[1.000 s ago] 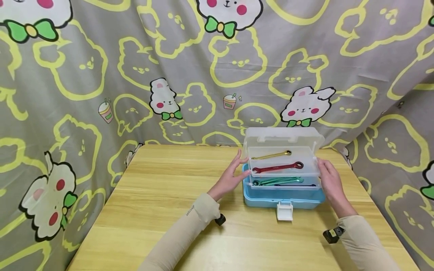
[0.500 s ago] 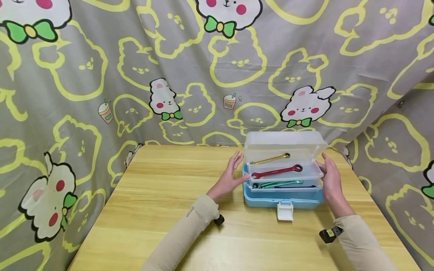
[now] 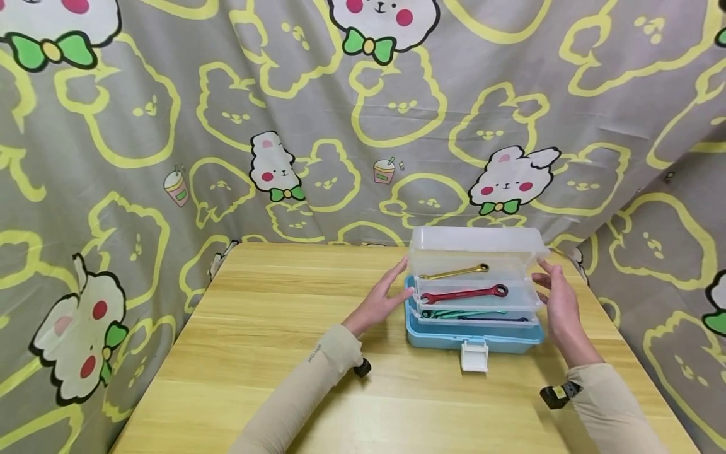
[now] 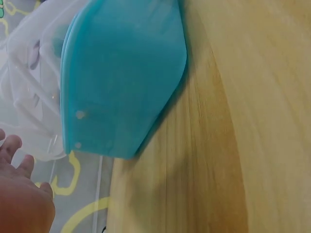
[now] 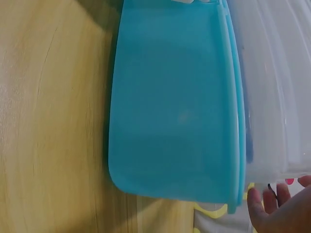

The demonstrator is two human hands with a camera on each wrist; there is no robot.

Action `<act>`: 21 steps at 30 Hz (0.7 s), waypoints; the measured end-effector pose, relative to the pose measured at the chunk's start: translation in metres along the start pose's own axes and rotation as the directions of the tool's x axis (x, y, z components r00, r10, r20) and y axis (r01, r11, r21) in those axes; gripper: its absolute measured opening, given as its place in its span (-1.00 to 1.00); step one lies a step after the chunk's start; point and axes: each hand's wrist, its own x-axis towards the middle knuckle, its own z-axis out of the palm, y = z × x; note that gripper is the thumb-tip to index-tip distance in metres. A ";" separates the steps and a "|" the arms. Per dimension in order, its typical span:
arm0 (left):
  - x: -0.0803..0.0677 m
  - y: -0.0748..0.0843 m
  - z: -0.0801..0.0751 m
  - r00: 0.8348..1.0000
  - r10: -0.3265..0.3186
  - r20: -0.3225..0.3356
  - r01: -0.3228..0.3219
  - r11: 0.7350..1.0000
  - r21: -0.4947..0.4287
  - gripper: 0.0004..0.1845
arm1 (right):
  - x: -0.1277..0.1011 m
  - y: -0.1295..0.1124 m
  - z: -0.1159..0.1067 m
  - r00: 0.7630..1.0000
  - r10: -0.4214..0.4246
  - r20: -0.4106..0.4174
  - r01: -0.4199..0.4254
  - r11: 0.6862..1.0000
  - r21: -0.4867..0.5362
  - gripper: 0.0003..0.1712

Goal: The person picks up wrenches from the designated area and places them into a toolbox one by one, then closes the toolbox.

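Note:
A toolbox with a light-blue base [image 3: 442, 340] stands at the table's back right, its clear lid [image 3: 479, 239] raised and leaning forward. Its upper tray [image 3: 513, 301] bears a red ratchet wrench [image 3: 465, 294], with a gold wrench [image 3: 454, 272] behind it. Below, green wrenches [image 3: 465, 313] and a dark one [image 3: 499, 320] lie in the lower tray [image 3: 439, 323]. My left hand [image 3: 377, 307] has its fingers extended at the box's left end, thumb tip by the upper tray. At the right end, my right hand [image 3: 561, 309] has loosely bent fingers beside the lid and tray.
A white latch [image 3: 474, 357] hangs down from the base's front. The wooden table [image 3: 283, 302] extends left and forward of the box. A patterned curtain [image 3: 317, 113] hangs behind it and along both sides.
The trays have sunk lower into the base and the lid has tipped forward. My right hand has come off the upper tray's end and shifted slightly outward; the left stays at its side.

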 end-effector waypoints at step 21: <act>-0.021 -0.005 -0.005 0.997 0.017 0.078 -0.018 1.000 0.015 -0.46 | -0.004 0.025 -0.019 0.990 -0.120 -0.079 0.116 0.992 -0.048 -0.66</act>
